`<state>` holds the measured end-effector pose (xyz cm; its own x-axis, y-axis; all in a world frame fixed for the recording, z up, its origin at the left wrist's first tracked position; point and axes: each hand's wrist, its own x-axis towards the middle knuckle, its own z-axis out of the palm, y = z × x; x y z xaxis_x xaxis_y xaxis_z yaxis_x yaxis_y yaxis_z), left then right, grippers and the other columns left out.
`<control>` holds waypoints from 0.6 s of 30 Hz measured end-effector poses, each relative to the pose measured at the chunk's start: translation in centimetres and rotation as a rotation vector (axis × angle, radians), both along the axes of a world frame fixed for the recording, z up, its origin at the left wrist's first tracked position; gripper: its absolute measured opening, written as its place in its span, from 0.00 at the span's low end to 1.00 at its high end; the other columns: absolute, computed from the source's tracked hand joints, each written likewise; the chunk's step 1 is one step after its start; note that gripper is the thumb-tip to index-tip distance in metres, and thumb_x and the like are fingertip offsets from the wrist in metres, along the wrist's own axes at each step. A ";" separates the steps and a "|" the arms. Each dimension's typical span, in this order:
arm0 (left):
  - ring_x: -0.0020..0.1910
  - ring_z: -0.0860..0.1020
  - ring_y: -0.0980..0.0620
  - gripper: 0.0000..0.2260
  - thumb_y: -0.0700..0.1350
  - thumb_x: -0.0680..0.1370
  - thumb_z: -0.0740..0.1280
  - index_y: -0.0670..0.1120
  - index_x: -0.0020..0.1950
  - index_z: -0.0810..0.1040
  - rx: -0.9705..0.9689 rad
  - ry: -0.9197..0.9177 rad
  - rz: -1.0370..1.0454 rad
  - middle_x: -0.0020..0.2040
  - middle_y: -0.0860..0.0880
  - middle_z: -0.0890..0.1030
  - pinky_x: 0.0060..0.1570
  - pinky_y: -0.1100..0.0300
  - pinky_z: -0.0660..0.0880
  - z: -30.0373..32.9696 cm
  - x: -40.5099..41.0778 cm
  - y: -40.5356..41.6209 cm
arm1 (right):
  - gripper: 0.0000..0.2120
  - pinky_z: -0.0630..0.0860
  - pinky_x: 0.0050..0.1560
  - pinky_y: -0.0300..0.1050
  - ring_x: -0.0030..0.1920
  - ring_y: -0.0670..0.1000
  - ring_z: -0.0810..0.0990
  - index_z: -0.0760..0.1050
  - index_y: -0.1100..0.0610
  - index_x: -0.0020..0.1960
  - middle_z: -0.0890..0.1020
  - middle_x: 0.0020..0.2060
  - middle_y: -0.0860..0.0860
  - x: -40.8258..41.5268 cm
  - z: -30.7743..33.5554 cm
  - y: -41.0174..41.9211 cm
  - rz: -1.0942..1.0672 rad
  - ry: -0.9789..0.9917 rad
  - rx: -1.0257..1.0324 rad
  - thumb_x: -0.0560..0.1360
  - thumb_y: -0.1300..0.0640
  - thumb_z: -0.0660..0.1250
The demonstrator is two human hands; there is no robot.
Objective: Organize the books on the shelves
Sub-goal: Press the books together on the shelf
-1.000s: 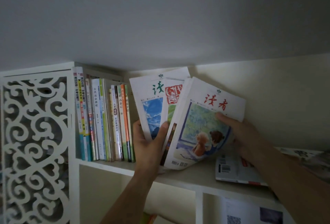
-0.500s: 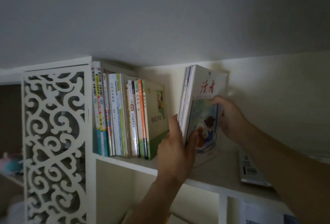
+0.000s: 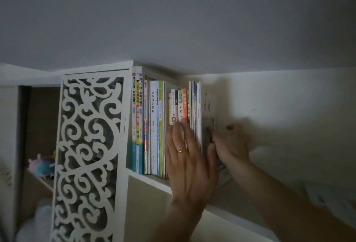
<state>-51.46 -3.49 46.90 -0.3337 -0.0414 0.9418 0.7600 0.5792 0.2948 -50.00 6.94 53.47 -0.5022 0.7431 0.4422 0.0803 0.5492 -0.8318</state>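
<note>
A row of upright books (image 3: 154, 126) stands on the top shelf (image 3: 148, 181) of a white bookcase, against its left wall. Several thin magazines (image 3: 196, 103) now stand upright at the row's right end. My left hand (image 3: 188, 162) lies flat with straight fingers against the spines of the right-hand books; a gold ring is on one finger. My right hand (image 3: 231, 145), blurred, is on the right side of the outermost magazine (image 3: 209, 106), whose white cover has red characters. How its fingers lie is not clear.
A white carved fretwork panel (image 3: 90, 155) fronts the bookcase to the left. Behind it a lower shelf holds a pastel plush toy (image 3: 41, 164). More printed matter (image 3: 327, 201) lies flat, blurred, on the shelf at the right. The ceiling is close above the books.
The magazines went from fanned and leaning to upright and pushed left against the book row. My left hand moved from gripping them to lying flat on the spines. The camera view shifted left.
</note>
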 end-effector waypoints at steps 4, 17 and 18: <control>0.84 0.46 0.45 0.32 0.55 0.86 0.51 0.38 0.83 0.49 -0.010 0.052 -0.090 0.84 0.41 0.48 0.81 0.43 0.54 -0.1 -1.7 0.1 | 0.24 0.73 0.40 0.44 0.50 0.56 0.80 0.76 0.52 0.62 0.83 0.56 0.54 -2.0 -1.0 -0.6 0.183 0.015 -0.110 0.81 0.34 0.55; 0.51 0.82 0.45 0.22 0.54 0.81 0.67 0.44 0.70 0.71 0.008 -0.057 0.020 0.58 0.44 0.79 0.46 0.51 0.82 0.4 0.7 -0.5 | 0.10 0.83 0.48 0.56 0.44 0.55 0.85 0.79 0.46 0.51 0.84 0.42 0.48 2.2 0.2 -0.8 0.280 0.085 -0.012 0.79 0.42 0.65; 0.43 0.84 0.48 0.20 0.54 0.80 0.68 0.45 0.66 0.71 0.013 -0.072 -0.009 0.52 0.47 0.81 0.38 0.55 0.82 0.6 1.0 -0.5 | 0.08 0.84 0.44 0.54 0.44 0.56 0.86 0.79 0.46 0.53 0.85 0.43 0.50 2.7 0.1 -1.3 0.352 0.112 -0.050 0.79 0.43 0.65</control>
